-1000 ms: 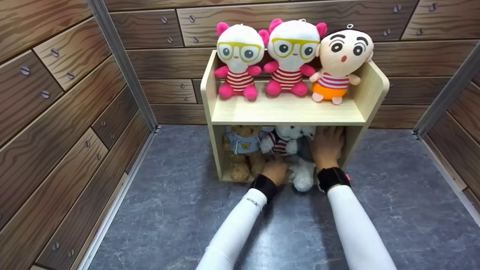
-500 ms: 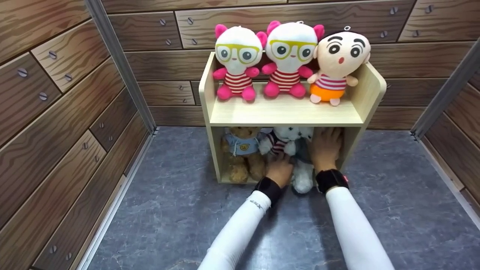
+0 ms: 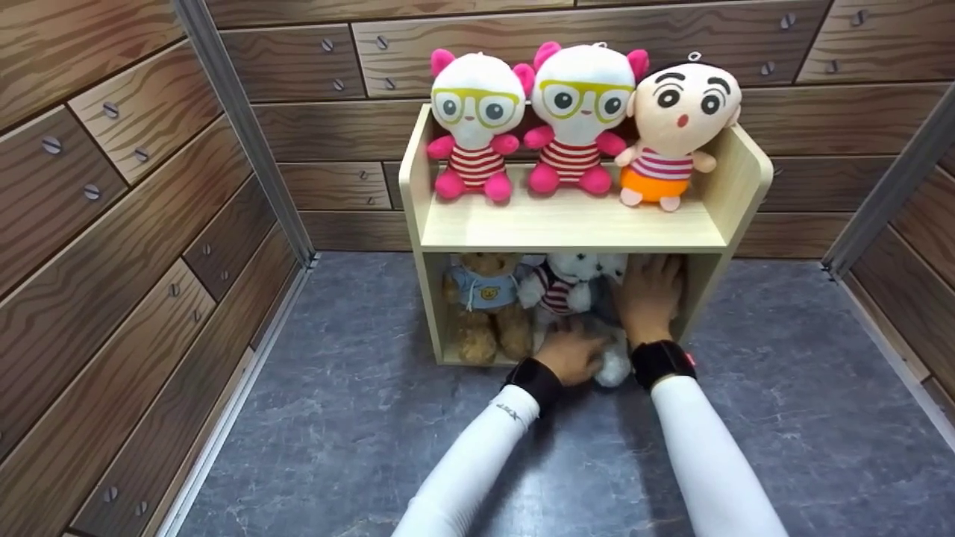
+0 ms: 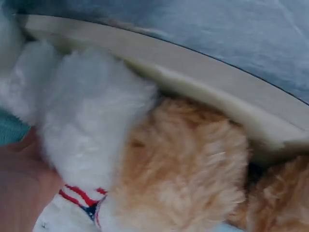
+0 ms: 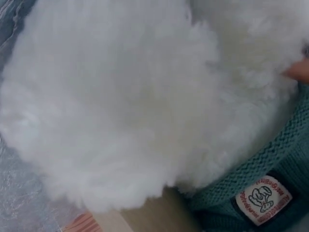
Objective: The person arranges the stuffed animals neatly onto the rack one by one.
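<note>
In the head view, my left hand (image 3: 573, 356) reaches into the lower compartment of a small shelf, its fingers stretched across the leg of a white plush toy in teal knit (image 3: 603, 292). My right hand (image 3: 647, 298) lies against that toy's right side, fingers extended up under the middle board. Left of it sits a white plush with a striped top (image 3: 556, 292), then a brown teddy bear (image 3: 489, 291) in a blue hoodie. White fur and the teal knit garment (image 5: 241, 179) fill the right wrist view. The toys' heads are partly hidden by the board.
Two pink-and-white plush toys with yellow glasses (image 3: 477, 127) (image 3: 582, 119) and a boy doll in orange shorts (image 3: 668, 134) sit on the upper board of the pale wooden shelf (image 3: 574, 227). Wood-patterned walls (image 3: 149, 246) surround the grey floor (image 3: 336, 432).
My left hand has moved right and slightly toward me, from between the toys' legs onto the teal-clad plush's leg. That plush's foot has shifted slightly right. My right hand stays in place.
</note>
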`<state>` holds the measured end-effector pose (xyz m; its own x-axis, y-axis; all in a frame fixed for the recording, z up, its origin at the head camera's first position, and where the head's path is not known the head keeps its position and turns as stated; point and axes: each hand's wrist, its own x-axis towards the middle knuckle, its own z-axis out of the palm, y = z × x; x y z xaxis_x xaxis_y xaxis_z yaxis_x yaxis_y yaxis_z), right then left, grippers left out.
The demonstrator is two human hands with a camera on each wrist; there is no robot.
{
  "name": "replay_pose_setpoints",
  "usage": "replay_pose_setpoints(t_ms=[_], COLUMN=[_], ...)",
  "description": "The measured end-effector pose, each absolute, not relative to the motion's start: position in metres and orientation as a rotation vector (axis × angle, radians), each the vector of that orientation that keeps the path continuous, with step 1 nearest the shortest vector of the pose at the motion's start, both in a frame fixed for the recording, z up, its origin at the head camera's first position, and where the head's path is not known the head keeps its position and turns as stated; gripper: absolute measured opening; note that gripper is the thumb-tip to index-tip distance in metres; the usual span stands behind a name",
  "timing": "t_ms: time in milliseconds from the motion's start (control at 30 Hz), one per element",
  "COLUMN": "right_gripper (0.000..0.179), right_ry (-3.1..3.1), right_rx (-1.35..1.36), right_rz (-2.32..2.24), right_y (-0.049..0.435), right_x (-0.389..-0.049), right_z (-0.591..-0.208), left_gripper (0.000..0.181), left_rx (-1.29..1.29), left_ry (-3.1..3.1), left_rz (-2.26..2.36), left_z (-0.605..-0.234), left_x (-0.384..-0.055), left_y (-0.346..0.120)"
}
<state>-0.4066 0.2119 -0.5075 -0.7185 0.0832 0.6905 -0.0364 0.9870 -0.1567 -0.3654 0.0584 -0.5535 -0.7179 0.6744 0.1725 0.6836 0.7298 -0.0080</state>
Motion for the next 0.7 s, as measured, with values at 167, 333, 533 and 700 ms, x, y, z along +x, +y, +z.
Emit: replay_pose_setpoints(t_ms=[167,333,533,700], right_gripper=[0.082,0.092,0.094,0.084], right_ry=[-2.358,-2.385,-2.396,-2.385], right_rx=[-0.032,-0.016,0.039,0.043], right_rz=[0.226,0.281,0.257,0.215], right_y=[0.214,0.215,0.216,0.217], right_x=[-0.403,-0.398,-0.395,-0.396], right_z=[-0.512,-0.511,-0.507,-0.506], left_gripper=[0.059,0.053,0.046,0.043], left_rx=[-1.096,-1.022,-0.938,-0.947], left_ry=[-2.892,-2.839,-2.790,-2.714], left_rz=[-0.146,-0.014,0.015,0.007], left_z=[-0.550,-0.554,-0.554,-0.558], left_x=[-0.364,-0.365,-0.363,-0.362], left_y=[0.064,0.069,0.070,0.069])
